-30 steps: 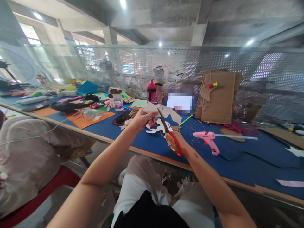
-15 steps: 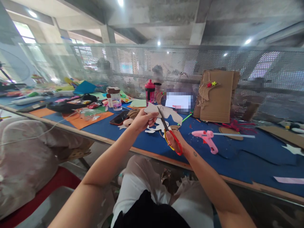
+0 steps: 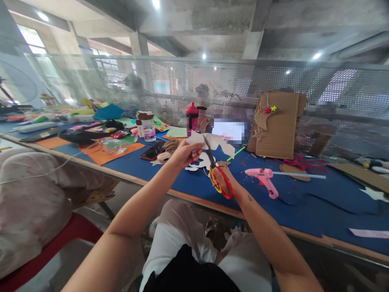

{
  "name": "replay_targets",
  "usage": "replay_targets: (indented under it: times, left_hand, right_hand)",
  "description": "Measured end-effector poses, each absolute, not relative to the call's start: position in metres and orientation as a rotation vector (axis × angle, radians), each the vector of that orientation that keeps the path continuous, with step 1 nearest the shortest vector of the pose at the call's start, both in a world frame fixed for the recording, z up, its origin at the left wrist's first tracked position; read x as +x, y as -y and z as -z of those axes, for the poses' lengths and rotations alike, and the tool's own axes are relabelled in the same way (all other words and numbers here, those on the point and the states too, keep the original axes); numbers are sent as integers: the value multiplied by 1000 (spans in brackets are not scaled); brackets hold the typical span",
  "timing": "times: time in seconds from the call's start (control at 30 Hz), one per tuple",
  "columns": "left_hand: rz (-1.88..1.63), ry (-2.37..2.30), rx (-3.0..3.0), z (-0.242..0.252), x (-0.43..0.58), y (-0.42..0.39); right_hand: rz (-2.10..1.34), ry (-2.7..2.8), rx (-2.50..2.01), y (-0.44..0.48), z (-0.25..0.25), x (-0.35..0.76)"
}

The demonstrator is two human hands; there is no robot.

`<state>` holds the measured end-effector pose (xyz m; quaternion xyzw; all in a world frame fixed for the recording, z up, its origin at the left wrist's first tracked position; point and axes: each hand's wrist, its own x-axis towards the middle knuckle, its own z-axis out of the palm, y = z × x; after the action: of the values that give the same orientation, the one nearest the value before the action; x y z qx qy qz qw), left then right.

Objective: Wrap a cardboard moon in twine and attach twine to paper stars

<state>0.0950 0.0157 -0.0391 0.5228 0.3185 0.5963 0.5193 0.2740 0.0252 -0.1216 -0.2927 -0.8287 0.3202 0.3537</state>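
Note:
Pinched in my left hand (image 3: 189, 153) is a sheet of white paper (image 3: 221, 144) with a jagged, cut outline. My right hand (image 3: 222, 181) grips a pair of scissors (image 3: 212, 158) with red and yellow handles. The dark blades point up and away from me and meet the paper just right of my left fingers. Below the paper, white paper scraps (image 3: 199, 164) lie on the blue tabletop (image 3: 179, 182). To the right of my right hand a pink glue gun (image 3: 264, 178) rests on its side, a clear glue stick projecting from its back.
Behind my hands stand a pink bottle (image 3: 192, 119) and a clear jar (image 3: 147, 126). A phone (image 3: 152, 151) lies left of my left hand. Cardboard (image 3: 278, 129) with a twine moon leans against the perforated screen (image 3: 173, 81). A seated person's leg (image 3: 33, 194) is at left.
The scissor blades have closed somewhat on the paper, and its right part has tilted and shifted. Both hands stay nearly in place.

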Motion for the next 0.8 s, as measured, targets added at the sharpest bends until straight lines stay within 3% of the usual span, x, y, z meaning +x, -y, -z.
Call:
replay_targets:
  times: [0.8]
  left_hand:
    - [-1470,-702,1047,44,103,-18]
  right_hand:
    - [-763,2122,-803,-20,117,272]
